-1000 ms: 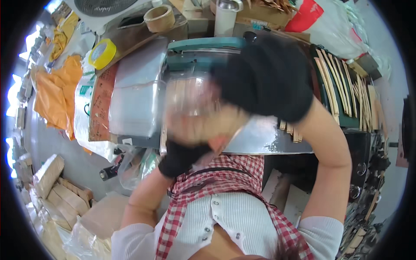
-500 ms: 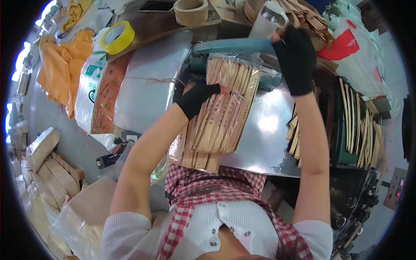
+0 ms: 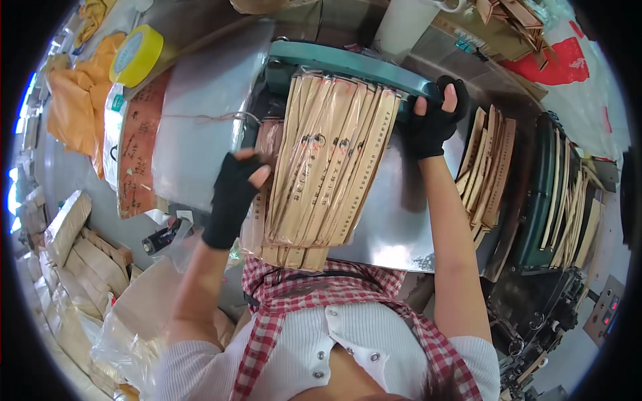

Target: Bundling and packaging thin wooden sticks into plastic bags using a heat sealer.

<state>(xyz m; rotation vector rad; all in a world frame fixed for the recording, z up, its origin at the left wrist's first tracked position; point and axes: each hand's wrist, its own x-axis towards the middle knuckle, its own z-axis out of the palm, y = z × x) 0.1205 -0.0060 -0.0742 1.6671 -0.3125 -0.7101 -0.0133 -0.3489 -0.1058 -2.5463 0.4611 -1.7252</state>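
Note:
A clear plastic bag packed with flat tan paper sleeves (image 3: pixel 328 160) lies across the metal worktop, its far end under the long blue-green arm (image 3: pixel 348 61) of what looks like a bag sealer. My right hand (image 3: pixel 435 123), in a black fingerless glove, is closed around the right end of that arm. Beside the bag's left edge is my left hand (image 3: pixel 232 197), gloved the same way, with thumb and forefinger bent but apart and no object visible in it. A pinkish wrapped bundle (image 3: pixel 269 140) sits just beyond its fingertips, partly under the bag.
Clear plastic sheets (image 3: pixel 204 113) lie to the left, near a yellow tape roll (image 3: pixel 136 56). A white mug (image 3: pixel 406 27) stands behind the sealer. Tan sleeves (image 3: pixel 489 167) stand at the right, beside a dark green holder (image 3: pixel 540 194) with more sleeves.
My left hand has come off the top of the bag to its left side. My right hand has moved nearer, down onto the sealer arm's right end. The whole view has shifted too.

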